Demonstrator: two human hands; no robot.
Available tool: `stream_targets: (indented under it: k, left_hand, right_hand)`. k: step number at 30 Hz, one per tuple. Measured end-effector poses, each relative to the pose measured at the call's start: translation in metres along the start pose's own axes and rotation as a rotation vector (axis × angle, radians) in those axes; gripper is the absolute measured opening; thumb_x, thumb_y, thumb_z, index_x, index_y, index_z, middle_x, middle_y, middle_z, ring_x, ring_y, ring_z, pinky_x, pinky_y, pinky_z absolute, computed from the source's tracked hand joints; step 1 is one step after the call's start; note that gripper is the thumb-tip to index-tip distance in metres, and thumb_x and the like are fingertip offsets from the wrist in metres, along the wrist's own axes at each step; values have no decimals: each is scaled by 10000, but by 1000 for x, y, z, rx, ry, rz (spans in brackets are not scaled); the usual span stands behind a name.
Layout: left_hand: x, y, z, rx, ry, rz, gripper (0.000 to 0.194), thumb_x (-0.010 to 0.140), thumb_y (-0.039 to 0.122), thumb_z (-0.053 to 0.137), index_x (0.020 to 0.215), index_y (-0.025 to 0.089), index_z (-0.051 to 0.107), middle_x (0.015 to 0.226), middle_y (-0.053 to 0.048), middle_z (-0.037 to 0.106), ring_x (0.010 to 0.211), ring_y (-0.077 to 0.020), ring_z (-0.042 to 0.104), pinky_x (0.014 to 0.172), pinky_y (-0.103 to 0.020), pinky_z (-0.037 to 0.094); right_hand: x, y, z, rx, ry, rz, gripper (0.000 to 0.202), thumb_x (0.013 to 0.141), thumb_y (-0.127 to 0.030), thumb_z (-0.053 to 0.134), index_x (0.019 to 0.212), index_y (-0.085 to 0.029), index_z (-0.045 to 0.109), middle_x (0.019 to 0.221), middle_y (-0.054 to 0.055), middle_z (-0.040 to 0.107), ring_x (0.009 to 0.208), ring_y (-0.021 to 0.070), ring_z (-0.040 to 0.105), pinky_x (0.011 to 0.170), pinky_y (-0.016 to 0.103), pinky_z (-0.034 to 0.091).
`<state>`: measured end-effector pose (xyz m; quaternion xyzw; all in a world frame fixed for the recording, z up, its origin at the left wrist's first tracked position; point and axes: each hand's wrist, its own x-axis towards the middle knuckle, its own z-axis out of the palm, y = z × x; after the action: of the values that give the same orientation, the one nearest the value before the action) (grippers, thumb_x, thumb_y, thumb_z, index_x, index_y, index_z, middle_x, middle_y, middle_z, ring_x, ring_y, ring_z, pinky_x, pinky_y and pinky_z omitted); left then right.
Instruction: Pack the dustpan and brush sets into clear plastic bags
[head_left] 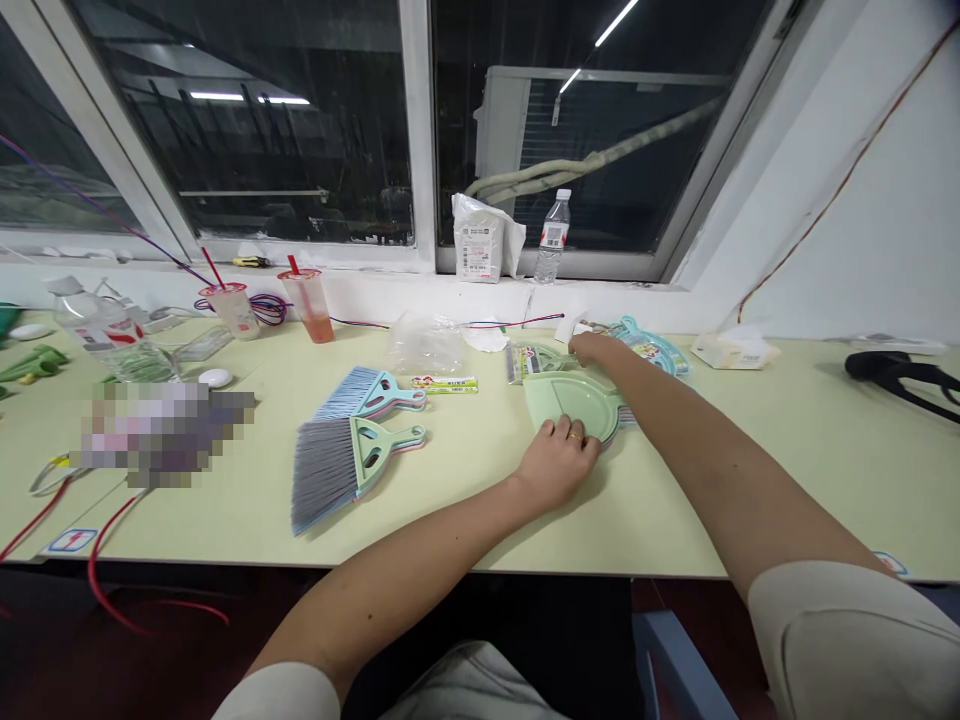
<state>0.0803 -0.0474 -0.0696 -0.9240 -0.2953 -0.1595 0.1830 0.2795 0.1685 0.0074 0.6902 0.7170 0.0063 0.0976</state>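
Note:
My left hand (559, 462), with a ring on one finger, is closed over the near rim of a light green dustpan (564, 402). Other dustpans seem stacked beneath it, their edges showing at the right. Beyond it, my right hand (589, 348) reaches down with its fingers bent, beside a smaller green item in a clear labelled package (531, 360); what the fingertips hold is hidden. A blue packaged piece (654, 345) lies just right of that hand. On the left, a grey-bristled hand brush (330, 468) with a green handle lies before a blue hand brush (358, 395), other handles showing underneath.
A green label strip (444, 384) and a clear plastic bag (426, 342) lie behind the brushes. Drink cups (306, 305) and a large bottle (112, 335) stand at left. A water bottle (553, 238) stands on the sill. A black object (900, 372) lies far right.

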Motion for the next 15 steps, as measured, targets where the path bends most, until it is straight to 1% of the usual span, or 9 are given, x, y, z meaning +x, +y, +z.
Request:
stream_targets:
  k: [3, 6, 9, 11, 13, 14, 15]
  left_hand:
    - [0, 0, -3, -8, -12, -5, 269, 984, 164, 502, 1218, 115, 625, 1286, -223, 622, 1214, -325, 552, 912, -428, 428]
    - [-1, -1, -2, -8, -4, -6, 260, 987, 162, 489, 1204, 120, 625, 1272, -213, 629, 1200, -318, 556, 896, -422, 431]
    - [-1, -2, 1, -2, 17, -8, 247, 1007, 183, 463, 1184, 126, 625, 1261, -200, 637, 1189, -306, 560, 883, -417, 432]
    - [0, -3, 2, 1, 25, -9, 230, 1010, 204, 471, 1165, 131, 624, 1256, -195, 640, 1191, -303, 560, 873, -415, 432]
    - [-1, -4, 3, 0, 30, -9, 212, 1007, 214, 487, 1147, 135, 625, 1245, -190, 644, 1191, -302, 562, 863, -413, 431]
    - [-1, -4, 3, -1, 31, -10, 207, 1005, 207, 487, 1142, 137, 626, 1240, -188, 646, 1189, -301, 565, 857, -412, 431]
    - [-2, -5, 2, -4, 31, -13, 207, 1003, 197, 485, 1141, 139, 628, 1239, -186, 648, 1184, -301, 568, 852, -412, 431]
  right_hand:
    - [-7, -1, 1, 11, 15, 11, 589, 781, -354, 796, 1338, -195, 687, 1280, 214, 681, 1186, 374, 652, 969, 522, 498]
    - [-11, -1, 0, 30, 40, 23, 604, 781, -342, 801, 1345, -164, 680, 1262, 245, 683, 1167, 385, 661, 972, 518, 500]
    - [-11, 0, -8, 57, 80, 44, 607, 785, -291, 796, 1353, -123, 664, 1263, 261, 677, 1163, 376, 660, 987, 488, 497]
    - [-14, -3, -16, 73, 121, 54, 590, 825, -247, 743, 1389, -115, 629, 1321, 253, 652, 1188, 347, 646, 1002, 442, 493]
    - [-25, -11, -23, 106, 210, 36, 538, 896, -224, 639, 1424, -130, 595, 1395, 223, 619, 1228, 313, 622, 1021, 397, 484]
    - [-33, -18, -25, 132, 273, 10, 499, 935, -219, 575, 1428, -145, 589, 1420, 198, 609, 1245, 293, 610, 1033, 378, 476]
    - [-44, -26, -25, 186, 372, -43, 440, 961, -216, 523, 1383, -148, 624, 1393, 178, 632, 1238, 284, 609, 1037, 369, 472]
